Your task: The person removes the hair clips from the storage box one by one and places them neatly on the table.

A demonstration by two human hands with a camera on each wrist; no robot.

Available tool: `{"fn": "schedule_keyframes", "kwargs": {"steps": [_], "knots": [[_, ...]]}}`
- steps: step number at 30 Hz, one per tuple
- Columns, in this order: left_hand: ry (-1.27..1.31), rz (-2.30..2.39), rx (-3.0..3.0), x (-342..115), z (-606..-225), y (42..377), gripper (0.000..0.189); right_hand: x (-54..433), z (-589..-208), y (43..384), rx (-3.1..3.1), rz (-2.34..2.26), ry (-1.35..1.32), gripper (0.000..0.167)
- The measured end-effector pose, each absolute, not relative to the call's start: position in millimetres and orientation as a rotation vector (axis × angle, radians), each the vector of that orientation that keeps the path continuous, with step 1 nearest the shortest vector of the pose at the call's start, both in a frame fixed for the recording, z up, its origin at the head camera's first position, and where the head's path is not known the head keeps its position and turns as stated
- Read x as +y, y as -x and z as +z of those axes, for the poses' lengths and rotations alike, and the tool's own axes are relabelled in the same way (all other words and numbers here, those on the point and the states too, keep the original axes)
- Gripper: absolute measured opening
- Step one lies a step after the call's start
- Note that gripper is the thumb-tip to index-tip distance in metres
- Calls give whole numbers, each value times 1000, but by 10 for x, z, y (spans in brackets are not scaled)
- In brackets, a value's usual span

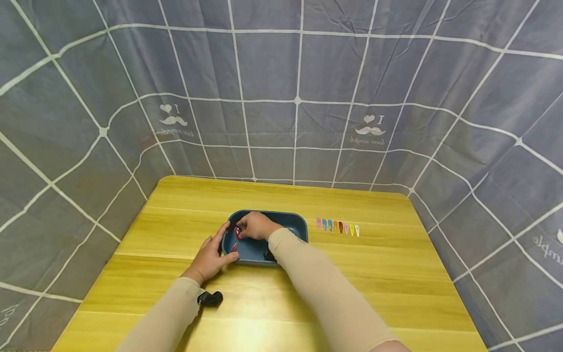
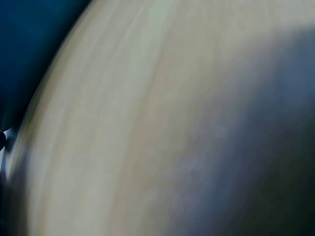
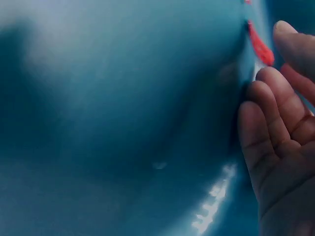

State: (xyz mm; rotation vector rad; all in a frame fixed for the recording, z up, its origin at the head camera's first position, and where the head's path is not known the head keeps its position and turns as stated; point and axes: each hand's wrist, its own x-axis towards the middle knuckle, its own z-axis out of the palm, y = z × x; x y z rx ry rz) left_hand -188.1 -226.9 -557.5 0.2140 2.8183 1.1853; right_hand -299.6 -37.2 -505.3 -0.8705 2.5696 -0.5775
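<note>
A dark blue rectangular tray (image 1: 281,215) stands on the wooden table. Outside its left corner, my left hand (image 1: 208,259) rests with spread, straight fingers at the left rim and the thumb at the near rim. My right hand (image 1: 257,226) reaches down inside the tray's left part. At its fingertips, a red hair clip (image 3: 261,46) leans against the tray wall; a gap shows between thumb and fingers in the right wrist view. Another red clip (image 1: 234,248) lies nearer the left thumb. The left wrist view is blurred and shows mostly table.
Right of the tray, several coloured hair clips (image 1: 340,227) lie in a row on the table (image 1: 387,274). A grey curtain (image 1: 272,122) with white lines surrounds the table's back and sides. A black wrist camera (image 1: 211,298) hangs from the left sleeve.
</note>
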Motion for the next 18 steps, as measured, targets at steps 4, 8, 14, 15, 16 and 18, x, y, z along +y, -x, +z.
{"fn": "schedule_keyframes", "kwargs": {"steps": [4,8,14,15,16,18], "knots": [[-213,1184,2819,-2273,-5570,1878,97,-410,-5117,2987,2595,-562,866,41],[-210,1185,2819,-2268,-5566,1875,96,-429,-5161,2976,2594,-573,879,42],[-211,1181,2826,-2266,-5563,1859,96,-476,-5176,2959,2608,-527,909,38],[-209,1179,2826,-2265,-5561,1855,96,-484,-5179,2958,2615,-507,915,37],[-208,1182,2824,-2264,-5560,1854,96,-490,-5182,2957,2621,-487,921,35],[-205,1183,2822,-2265,-5559,1856,96,-501,-5186,2955,2636,-444,937,33]]}}
